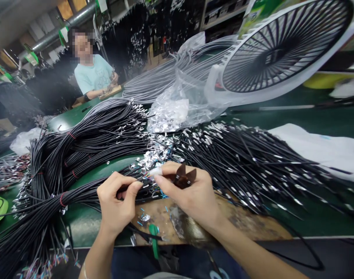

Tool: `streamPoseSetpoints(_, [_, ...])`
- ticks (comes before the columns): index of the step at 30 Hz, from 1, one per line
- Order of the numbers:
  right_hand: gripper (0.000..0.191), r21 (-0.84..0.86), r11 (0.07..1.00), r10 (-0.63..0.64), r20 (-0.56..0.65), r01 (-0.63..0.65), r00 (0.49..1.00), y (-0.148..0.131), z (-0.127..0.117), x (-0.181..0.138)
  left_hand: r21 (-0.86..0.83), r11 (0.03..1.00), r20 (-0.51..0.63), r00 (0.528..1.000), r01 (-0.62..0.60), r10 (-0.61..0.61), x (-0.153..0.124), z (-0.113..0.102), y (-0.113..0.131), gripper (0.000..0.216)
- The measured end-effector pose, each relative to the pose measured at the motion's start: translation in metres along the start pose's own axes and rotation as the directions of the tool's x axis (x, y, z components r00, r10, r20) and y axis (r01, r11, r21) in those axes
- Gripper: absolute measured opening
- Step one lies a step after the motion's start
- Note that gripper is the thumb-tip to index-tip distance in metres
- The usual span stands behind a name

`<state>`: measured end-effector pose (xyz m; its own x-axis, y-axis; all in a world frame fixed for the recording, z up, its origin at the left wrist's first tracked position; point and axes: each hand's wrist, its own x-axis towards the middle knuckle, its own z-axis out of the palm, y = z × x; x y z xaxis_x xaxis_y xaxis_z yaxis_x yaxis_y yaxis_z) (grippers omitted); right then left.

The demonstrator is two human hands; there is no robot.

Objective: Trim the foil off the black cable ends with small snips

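My left hand (118, 203) is closed, thumb against bent fingers, pinching a black cable (144, 185) near its stripped end. My right hand (194, 193) meets it from the right, with thumb and forefinger pinched at the thin coloured wires (149, 175) of that end. One right fingertip wears a white cover (156, 171). A dark brown tool with two pointed tips (184, 176) sits in the right hand, tips up; the fingers hide the rest of it. Just left of my hands lies a bundle of black cables (86, 192) held by a red tie.
A worn wooden board (246, 223) lies at the table's front edge. Many loose black cables (237, 155) spread to the right. Behind are foil scraps (159, 149), a plastic bag (177, 112) and a white fan (217, 83). Across the table sits a person (94, 73).
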<state>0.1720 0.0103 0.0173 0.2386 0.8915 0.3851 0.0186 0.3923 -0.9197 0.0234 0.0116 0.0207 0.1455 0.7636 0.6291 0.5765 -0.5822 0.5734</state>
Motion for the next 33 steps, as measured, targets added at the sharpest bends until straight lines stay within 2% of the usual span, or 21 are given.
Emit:
streamPoseSetpoints(3, [0.02, -0.065, 0.992, -0.11, 0.018, 0.111, 0.994, 0.0024, -0.0002, -0.0017, 0.0, 1.0, -0.013, 1.0, -0.012, 0.012, -0.0003, 0.0016, 0.0011, 0.014])
streamPoseSetpoints(6, [0.021, -0.107, 0.983, -0.146, 0.01, 0.146, 0.989, 0.0041, 0.0001, -0.002, 0.02, 0.999, -0.021, 0.999, -0.025, 0.025, -0.0007, 0.0031, 0.0017, 0.013])
streamPoseSetpoints(10, [0.019, -0.11, 0.987, -0.114, 0.017, 0.115, 0.993, 0.0044, -0.0002, -0.0012, 0.025, 0.999, -0.03, 0.999, -0.03, 0.031, -0.0013, 0.0043, 0.0017, 0.012])
streamPoseSetpoints(14, [0.014, -0.033, 0.999, 0.022, 0.048, -0.021, 0.999, 0.0026, -0.0012, 0.0007, -0.008, 1.0, -0.034, 0.999, -0.011, 0.011, -0.0019, 0.0046, 0.0015, 0.013])
streamPoseSetpoints(16, [0.012, -0.029, 0.998, 0.048, 0.046, -0.047, 0.998, 0.0011, -0.0014, 0.0012, -0.014, 1.0, -0.026, 1.0, -0.003, 0.003, -0.0019, 0.0043, 0.0013, 0.012])
streamPoseSetpoints(23, [0.02, -0.12, 0.99, -0.066, 0.022, 0.069, 0.998, 0.0028, 0.0018, -0.0017, -0.017, 1.0, -0.001, 1.0, -0.014, 0.014, -0.0011, 0.0035, 0.0003, 0.011])
streamPoseSetpoints(33, [0.023, -0.138, 0.987, -0.085, 0.023, 0.087, 0.996, 0.0018, 0.0, -0.0016, -0.005, 1.0, -0.014, 1.0, -0.022, 0.022, -0.001, 0.0035, 0.001, 0.011])
